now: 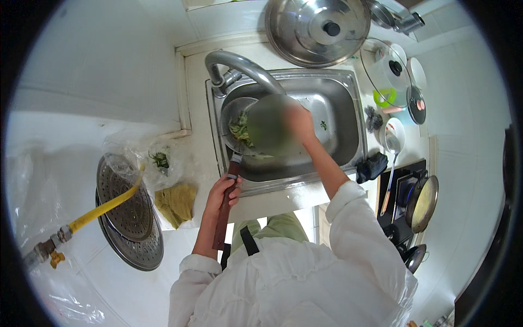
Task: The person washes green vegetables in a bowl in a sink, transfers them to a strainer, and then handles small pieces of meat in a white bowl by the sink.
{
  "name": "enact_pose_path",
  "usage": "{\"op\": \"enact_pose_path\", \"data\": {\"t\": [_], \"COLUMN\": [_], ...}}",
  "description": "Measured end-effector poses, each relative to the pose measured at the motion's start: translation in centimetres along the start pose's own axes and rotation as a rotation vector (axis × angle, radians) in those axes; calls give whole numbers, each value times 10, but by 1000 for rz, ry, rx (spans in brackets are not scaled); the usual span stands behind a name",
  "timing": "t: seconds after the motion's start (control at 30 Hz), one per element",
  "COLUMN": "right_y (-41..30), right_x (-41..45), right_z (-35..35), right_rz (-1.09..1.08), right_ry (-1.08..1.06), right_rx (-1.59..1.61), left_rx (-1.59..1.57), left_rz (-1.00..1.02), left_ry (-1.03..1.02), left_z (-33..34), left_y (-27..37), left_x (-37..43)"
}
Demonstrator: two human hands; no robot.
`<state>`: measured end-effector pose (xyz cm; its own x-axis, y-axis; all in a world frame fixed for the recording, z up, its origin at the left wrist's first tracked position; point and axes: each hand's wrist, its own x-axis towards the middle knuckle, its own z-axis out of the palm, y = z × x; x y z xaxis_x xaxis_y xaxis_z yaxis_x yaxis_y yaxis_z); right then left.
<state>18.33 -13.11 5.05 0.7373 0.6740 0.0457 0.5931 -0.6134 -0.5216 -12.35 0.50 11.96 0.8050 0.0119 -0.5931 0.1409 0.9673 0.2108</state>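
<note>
My left hand (222,194) grips the brown handle (221,222) of a mesh strainer (225,137), which sits over the left side of the stainless steel sink (337,100). Chopped leafy greens (238,127) lie inside it. Over the middle of the basin is my right hand (305,124), right of the strainer; a blurred patch covers its fingers and whatever is near them, so I cannot tell what it holds. Above them arches the metal faucet (253,70), its spout end close to the blur. A small scrap of green leaf (323,125) rests on the basin floor.
Behind the sink leans a large steel lid (302,36). To the right are a white bowl (399,126) with a ladle (391,180), a black cloth (372,166) and a pan (423,204) on the stove. Perforated steamer plates (126,212), a yellow hose (106,207) and a mustard cloth (176,203) are left.
</note>
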Motion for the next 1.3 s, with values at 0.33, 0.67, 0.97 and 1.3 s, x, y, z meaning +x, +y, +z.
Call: {"op": "enact_pose_path", "data": {"t": [0.33,0.67,0.97,1.3], "right_y": [19,4,36,-13], "right_x": [-19,-19,-10,-6], "right_z": [136,150,130,-7], "right_rz": [146,-144,4,362], "right_ry": [-316,-435,-533,-305], "right_rx": [42,-328,-165,441], "left_rx": [95,116,196,370], "left_rz": [33,37,90,134], "left_ry": [-37,5,52,185], "left_z": [24,28,22,20], "left_y": [25,23,24,16], "left_x": [-29,-30,-27,-18]}}
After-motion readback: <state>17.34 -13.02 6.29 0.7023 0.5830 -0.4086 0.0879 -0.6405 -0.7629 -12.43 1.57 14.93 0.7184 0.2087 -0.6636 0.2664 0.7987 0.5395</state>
